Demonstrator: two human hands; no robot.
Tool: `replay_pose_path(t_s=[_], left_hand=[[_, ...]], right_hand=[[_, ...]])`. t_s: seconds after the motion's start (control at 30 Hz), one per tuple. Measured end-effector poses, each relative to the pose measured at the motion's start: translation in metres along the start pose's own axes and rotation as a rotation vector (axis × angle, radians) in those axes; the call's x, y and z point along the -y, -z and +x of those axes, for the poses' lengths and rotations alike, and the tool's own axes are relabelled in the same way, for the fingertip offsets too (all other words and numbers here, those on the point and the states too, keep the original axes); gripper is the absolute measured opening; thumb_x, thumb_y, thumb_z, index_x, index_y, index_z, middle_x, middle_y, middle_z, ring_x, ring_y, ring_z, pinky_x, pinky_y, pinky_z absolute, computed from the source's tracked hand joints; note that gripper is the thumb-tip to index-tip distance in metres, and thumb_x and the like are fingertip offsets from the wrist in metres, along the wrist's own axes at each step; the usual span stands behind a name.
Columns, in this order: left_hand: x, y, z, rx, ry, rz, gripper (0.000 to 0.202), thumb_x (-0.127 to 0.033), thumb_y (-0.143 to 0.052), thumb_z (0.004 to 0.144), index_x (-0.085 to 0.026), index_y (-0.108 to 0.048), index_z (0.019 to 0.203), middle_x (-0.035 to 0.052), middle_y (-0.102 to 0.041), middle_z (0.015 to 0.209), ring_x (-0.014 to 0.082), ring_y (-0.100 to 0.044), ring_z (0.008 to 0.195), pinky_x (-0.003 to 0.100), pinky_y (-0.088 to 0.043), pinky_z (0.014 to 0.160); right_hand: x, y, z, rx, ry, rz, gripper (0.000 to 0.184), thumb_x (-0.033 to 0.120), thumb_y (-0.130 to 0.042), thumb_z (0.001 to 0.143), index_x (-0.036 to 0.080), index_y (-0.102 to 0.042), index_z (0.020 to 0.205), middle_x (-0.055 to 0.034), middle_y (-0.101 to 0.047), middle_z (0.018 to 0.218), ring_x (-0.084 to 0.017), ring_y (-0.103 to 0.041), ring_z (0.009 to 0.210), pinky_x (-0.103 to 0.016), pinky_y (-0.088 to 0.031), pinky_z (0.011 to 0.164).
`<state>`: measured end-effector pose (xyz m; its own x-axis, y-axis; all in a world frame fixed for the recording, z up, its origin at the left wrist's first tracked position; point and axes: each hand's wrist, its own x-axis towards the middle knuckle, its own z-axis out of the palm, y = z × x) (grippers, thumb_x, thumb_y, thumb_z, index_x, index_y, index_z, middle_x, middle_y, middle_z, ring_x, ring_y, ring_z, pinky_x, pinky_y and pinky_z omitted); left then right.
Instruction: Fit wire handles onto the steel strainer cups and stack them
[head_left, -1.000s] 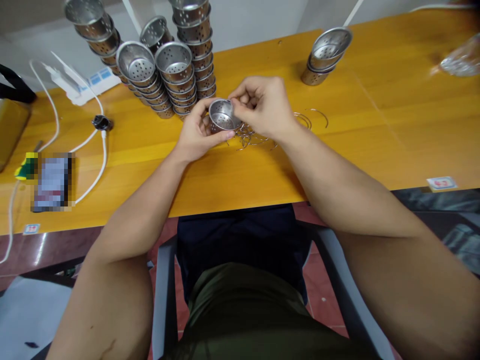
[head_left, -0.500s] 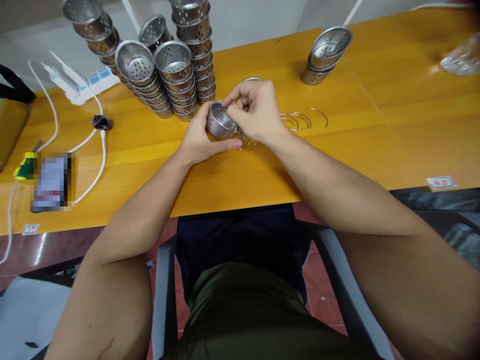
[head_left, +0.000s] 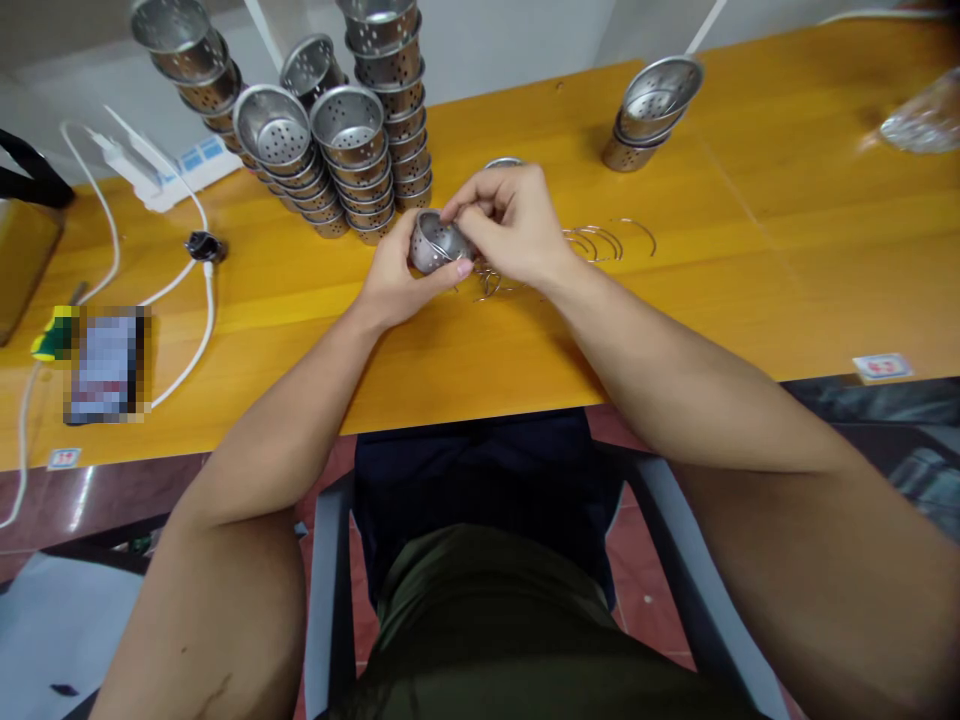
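Steel cup (head_left: pixel 432 245): small, round and thin-walled, shiny metal punched with rows of little holes. It is tilted and held just above the middle of the table, nearer its far edge than its near one.
Left hand (head_left: pixel 396 282): fingers curled closed round the cup from below and behind, with the thumb tip pressed on its near wall.
Right hand (head_left: pixel 517 225): fingertips pinched tight at the cup's rim on a thin wire loop (head_left: pixel 448 262) that bends across the cup's side.
Loose wires (head_left: pixel 600 240): fine bright arcs and rings lying flat on the table, under and just right of the right hand.
Cup stacks (head_left: pixel 352 150): leaning columns of the same perforated cups, nested mouth-up, at the far edge left of centre.
Short stack (head_left: pixel 651 112): a few nested cups, the top one tipped, by the far edge further right.
Table (head_left: pixel 750 270): glossy yellow-orange top with streaky wood grain.
White cable (head_left: pixel 196 335): smooth round cord curving toward the left edge.
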<state>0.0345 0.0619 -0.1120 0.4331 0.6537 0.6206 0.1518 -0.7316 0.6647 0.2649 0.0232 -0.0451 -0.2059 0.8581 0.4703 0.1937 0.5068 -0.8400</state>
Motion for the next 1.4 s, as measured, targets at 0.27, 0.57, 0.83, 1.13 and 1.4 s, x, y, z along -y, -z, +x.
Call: replay_pose_path(t_s=[0.27, 0.57, 0.83, 1.13, 1.4], left_hand=[[0.007, 0.009, 0.001, 0.011, 0.016, -0.049, 0.093, -0.104, -0.089, 0.094, -0.025, -0.078, 0.140, 0.0085, -0.080, 0.120, 0.0322, -0.084, 0.108, 0.051, -0.073, 0.105], [0.011, 0.011, 0.001, 0.025, -0.014, 0.047, 0.106, -0.102, -0.096, 0.088, -0.024, -0.070, 0.155, 0.0122, -0.081, 0.135, 0.0371, -0.085, 0.126, 0.053, -0.071, 0.119], [0.004, 0.015, 0.001, 0.045, -0.007, 0.118, 0.105, -0.104, -0.091, 0.091, -0.023, -0.068, 0.155, 0.0122, -0.079, 0.134, 0.0365, -0.083, 0.122, 0.056, -0.069, 0.120], [0.005, 0.016, 0.002, 0.044, -0.026, 0.115, 0.104, -0.103, -0.092, 0.092, -0.025, -0.067, 0.157, 0.0123, -0.079, 0.136, 0.0377, -0.083, 0.125, 0.056, -0.069, 0.120], [0.014, 0.008, 0.001, -0.001, -0.019, 0.106, 0.109, -0.106, -0.092, 0.089, -0.027, -0.064, 0.159, 0.0121, -0.078, 0.141, 0.0392, -0.081, 0.135, 0.055, -0.066, 0.126]], right_hand=[[0.002, 0.025, -0.003, 0.359, -0.069, 0.206, 0.061, 0.076, -0.109, 0.097, 0.025, -0.078, 0.106, 0.0007, -0.070, 0.077, -0.017, -0.062, 0.063, -0.028, -0.054, 0.055], [0.007, 0.021, -0.005, 0.317, -0.111, 0.189, 0.064, 0.078, -0.110, 0.094, 0.026, -0.073, 0.099, 0.0010, -0.065, 0.070, -0.020, -0.066, 0.061, -0.030, -0.058, 0.055], [0.005, 0.018, -0.005, 0.325, -0.109, 0.174, 0.065, 0.077, -0.112, 0.090, 0.027, -0.073, 0.098, 0.0015, -0.065, 0.070, -0.020, -0.065, 0.063, -0.030, -0.057, 0.054], [0.008, 0.020, -0.005, 0.316, -0.127, 0.168, 0.068, 0.081, -0.114, 0.087, 0.027, -0.074, 0.096, 0.0008, -0.066, 0.070, -0.021, -0.068, 0.066, -0.030, -0.059, 0.055], [0.010, 0.021, -0.006, 0.291, -0.085, 0.182, 0.068, 0.082, -0.113, 0.087, 0.028, -0.075, 0.105, -0.0028, -0.070, 0.084, -0.026, -0.073, 0.084, -0.034, -0.067, 0.068]])
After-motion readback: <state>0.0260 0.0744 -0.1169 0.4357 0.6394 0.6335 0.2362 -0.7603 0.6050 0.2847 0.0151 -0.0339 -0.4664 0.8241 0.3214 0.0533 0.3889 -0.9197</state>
